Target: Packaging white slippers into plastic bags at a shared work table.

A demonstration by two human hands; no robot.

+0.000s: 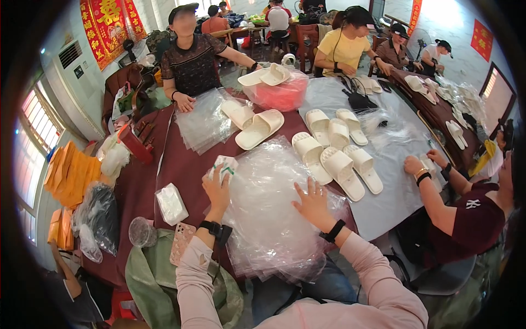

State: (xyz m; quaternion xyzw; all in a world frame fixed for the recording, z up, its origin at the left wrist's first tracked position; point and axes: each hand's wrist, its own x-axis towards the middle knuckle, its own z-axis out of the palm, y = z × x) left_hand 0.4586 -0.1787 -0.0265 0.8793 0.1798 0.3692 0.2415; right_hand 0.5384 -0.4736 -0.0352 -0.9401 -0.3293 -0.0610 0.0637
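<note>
My left hand (pixel 217 191) is closed around a small white packet (pixel 226 164) with green marks, at the left edge of a stack of clear plastic bags (pixel 268 205). My right hand (pixel 315 205) rests on the right side of that stack, fingers spread and holding nothing. The bags lie loosely fanned in front of me and overhang the table's near edge. Just beyond them lies a pair of cream slippers (pixel 259 129). More cream slippers (pixel 342 167) are grouped to the right of the stack.
On my left are a wrapped white pack (pixel 171 204), a patterned phone (pixel 182 241) and a clear plastic tub (pixel 143 232). A co-worker across the table touches another bag pile (pixel 200 123); one at right handles a slipper (pixel 432 167). A pink bundle (pixel 279 93) carries slippers.
</note>
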